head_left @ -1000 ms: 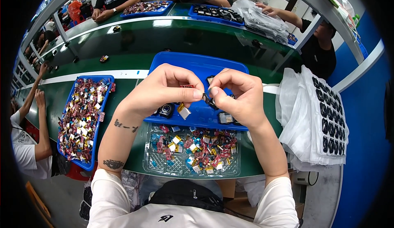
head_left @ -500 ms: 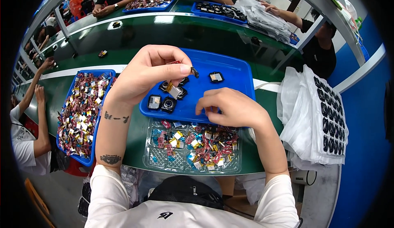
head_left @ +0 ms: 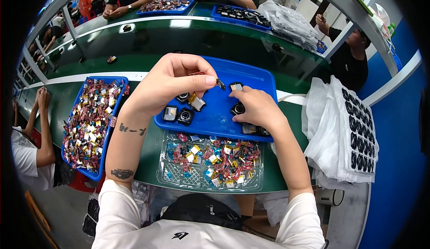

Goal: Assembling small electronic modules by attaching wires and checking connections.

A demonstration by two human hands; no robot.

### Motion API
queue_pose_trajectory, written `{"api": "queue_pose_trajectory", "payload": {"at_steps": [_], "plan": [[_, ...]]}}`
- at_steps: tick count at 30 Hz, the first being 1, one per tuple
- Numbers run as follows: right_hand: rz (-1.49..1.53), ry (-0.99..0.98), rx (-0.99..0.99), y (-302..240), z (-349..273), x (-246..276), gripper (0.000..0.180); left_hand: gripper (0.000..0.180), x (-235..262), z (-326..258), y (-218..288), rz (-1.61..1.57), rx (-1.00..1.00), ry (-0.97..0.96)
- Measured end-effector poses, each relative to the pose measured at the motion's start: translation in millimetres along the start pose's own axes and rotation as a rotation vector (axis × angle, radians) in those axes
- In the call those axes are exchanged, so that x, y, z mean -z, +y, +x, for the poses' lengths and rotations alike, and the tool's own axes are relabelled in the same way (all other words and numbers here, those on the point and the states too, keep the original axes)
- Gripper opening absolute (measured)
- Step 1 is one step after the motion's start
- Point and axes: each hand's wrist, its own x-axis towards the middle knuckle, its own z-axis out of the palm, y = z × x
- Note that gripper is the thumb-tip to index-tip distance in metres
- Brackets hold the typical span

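Observation:
My left hand [head_left: 186, 81] pinches a small red circuit board [head_left: 197, 73] with a black piece [head_left: 220, 84] sticking out past the fingertips. A silver battery with yellow tape [head_left: 196, 101] hangs below that hand. Over the right side of the blue tray [head_left: 219, 70], my right hand [head_left: 257, 108] is open, thumb and index finger spread around a round-faced black watch case [head_left: 238, 109]. Its index fingertip is close to another black case with a silver battery [head_left: 236, 86]; whether they touch I cannot tell. More black watch cases [head_left: 185, 115] lie in the tray's left part, others under my right wrist.
A clear plastic tray [head_left: 168, 179] of boards and batteries lies nearest me. Left of it stands a blue bin [head_left: 105, 150] heaped with similar parts. White sheets with rows of black cases [head_left: 358, 132] are stacked at right. Co-workers sit across the green bench [head_left: 152, 38] and at left.
My right hand has moved right and up across the tray, its fingers spreading around a watch case. My left hand has shifted slightly right and down, still holding the circuit board.

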Motion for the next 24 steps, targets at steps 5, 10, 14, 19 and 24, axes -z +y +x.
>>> {"api": "queue_pose_trajectory", "payload": {"at_steps": [5, 10, 14, 19, 24], "plan": [[-0.043, 0.128, -0.016, 10, 4, -10, 0.044, 0.013, -4, 2, -1, 0.014, -0.006, 0.019], [0.163, 0.231, -0.027, 14, 12, -13, 0.031, 0.010, -10, 1, -6, 0.026, -0.019, 0.098], [0.905, 0.225, -0.134, -8, 10, 9, 0.025, 0.009, -19, 5, -18, 0.069, -0.127, 0.260], [1.322, 0.287, 0.035, -34, -4, 24, 0.029, 0.012, -28, 8, -33, 0.121, -0.162, 0.309], [1.306, 0.326, 0.090, -43, -9, 25, 0.031, 0.014, -36, 10, -37, 0.244, -0.118, 0.360]]}}
